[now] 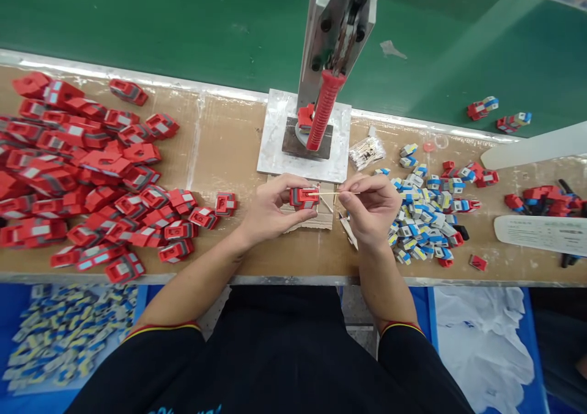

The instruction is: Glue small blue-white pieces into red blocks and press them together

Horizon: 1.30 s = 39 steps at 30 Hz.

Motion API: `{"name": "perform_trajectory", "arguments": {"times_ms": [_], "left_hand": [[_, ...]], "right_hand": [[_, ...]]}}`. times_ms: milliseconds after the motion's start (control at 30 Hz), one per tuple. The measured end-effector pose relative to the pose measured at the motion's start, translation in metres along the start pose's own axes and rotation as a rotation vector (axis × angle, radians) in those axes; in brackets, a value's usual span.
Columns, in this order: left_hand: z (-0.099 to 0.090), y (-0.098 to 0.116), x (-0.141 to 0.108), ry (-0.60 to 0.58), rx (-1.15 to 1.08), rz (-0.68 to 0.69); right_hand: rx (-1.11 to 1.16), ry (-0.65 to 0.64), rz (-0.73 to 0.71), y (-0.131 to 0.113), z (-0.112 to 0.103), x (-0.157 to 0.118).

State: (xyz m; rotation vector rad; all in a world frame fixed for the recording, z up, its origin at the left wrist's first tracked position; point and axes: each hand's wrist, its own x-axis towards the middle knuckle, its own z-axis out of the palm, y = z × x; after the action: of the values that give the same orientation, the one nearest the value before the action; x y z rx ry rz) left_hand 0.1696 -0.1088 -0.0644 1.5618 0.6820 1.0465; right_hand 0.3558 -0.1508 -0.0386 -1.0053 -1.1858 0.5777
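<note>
Between the thumb and fingers of my left hand (275, 209) is a red toy part (303, 198) with grey and white details. My right hand (371, 209) pinches a thin pale stick (331, 193), whose far end touches the top of the red part. Beneath both hands lies a piece of cardboard (321, 223) with some sticks on it. A white pointed tool (349, 230) rests on the bench beside my right hand.
Ahead stands a press with a red handle (325, 111) on a metal plate (275, 139). Red parts (105, 163) are heaped at left, small blue-and-white parts (419, 218) at right. A bag of swabs (367, 152) lies near the press. Blue bins (431, 316) sit below the bench edge.
</note>
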Motion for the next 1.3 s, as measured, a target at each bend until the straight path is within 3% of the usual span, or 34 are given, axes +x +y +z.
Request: {"name": "perform_trajectory", "arguments": {"times_ms": [700, 1167, 1300], "left_hand": [[0.000, 0.004, -0.001, 0.007, 0.014, 0.018], [-0.004, 0.007, 0.002, 0.014, 0.061, 0.015], [-0.010, 0.006, 0.005, 0.029, 0.088, 0.035]], "right_hand": [[-0.074, -0.066, -0.015, 0.002, 0.004, -0.004], [-0.180, -0.059, -0.027, 0.001, -0.007, 0.002], [-0.150, 0.020, -0.070, 0.000, -0.019, 0.008]]}}
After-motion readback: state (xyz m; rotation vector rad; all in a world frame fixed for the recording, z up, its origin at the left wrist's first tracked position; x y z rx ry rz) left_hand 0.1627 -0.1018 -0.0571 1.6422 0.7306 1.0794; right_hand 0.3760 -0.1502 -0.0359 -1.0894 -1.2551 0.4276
